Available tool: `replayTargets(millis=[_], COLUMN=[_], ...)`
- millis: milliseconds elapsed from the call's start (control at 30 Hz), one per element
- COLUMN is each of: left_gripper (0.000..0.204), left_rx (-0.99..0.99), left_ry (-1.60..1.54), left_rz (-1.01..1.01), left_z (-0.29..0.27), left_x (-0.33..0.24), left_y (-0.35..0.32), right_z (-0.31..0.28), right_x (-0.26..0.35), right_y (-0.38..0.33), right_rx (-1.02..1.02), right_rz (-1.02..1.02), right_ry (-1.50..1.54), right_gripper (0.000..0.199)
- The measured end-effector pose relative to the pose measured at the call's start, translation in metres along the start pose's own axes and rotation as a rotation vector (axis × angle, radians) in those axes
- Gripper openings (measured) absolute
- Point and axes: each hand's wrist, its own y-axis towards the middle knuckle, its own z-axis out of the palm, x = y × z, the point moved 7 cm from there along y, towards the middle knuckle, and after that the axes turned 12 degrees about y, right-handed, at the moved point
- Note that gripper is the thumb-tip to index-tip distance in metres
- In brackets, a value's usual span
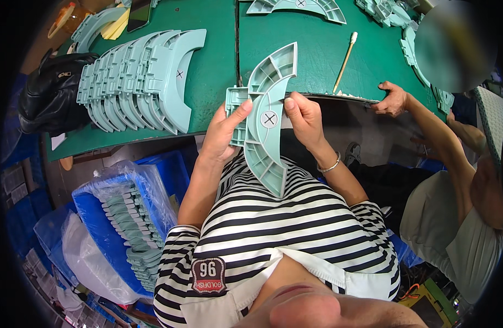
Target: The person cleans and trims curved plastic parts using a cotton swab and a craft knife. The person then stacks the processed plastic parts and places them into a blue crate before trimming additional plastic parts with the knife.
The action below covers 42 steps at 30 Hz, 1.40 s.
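A mint-green curved plastic part (257, 128), ribbed at both ends and marked with a cross in a circle, is held upright in front of my body at the table edge. My left hand (224, 128) grips its clipped outer side, the thumb lying across the front. Close to the inner curved edge is my right hand (304, 120), its fingers curled in and thumb bent. Whatever sits in that pinch is hidden, and I cannot tell whether the thumb touches the part.
A row of nested curved parts (139, 79) stands left on the green table (218, 65), beside a black bag (52, 93). A cotton swab (345, 63) lies to the right. Another person's hand (392, 99) rests at the table edge. A blue crate (106, 235) below holds more parts.
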Motion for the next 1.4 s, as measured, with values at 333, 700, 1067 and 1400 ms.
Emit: replayTargets(millis=[333,700,1067,1400], left_gripper=[0.035,0.03,0.032,0.036], left_rx=[-0.011,-0.057,-0.07,-0.251], left_ry=[0.024,-0.027,-0.061,0.169], left_rz=[0.001,-0.032,-0.059,0.283], left_z=[-0.008,-0.01,-0.015,-0.03], left_x=[0.007,0.015,0.011,-0.042], left_y=[-0.005,-0.009,-0.008,0.002], right_z=[0.012,0.019,0.031,-0.016], right_x=[0.004,0.01,0.004,-0.023], right_y=[-0.023,-0.047,-0.062,-0.026], right_rx=[0.16,0.244,0.424,-0.008], right_rz=[0.136,0.169,0.346,0.36], right_ry=[-0.013,-0.05,0.148,0.235], right_gripper=[0.035,0.032,0.032,0.039])
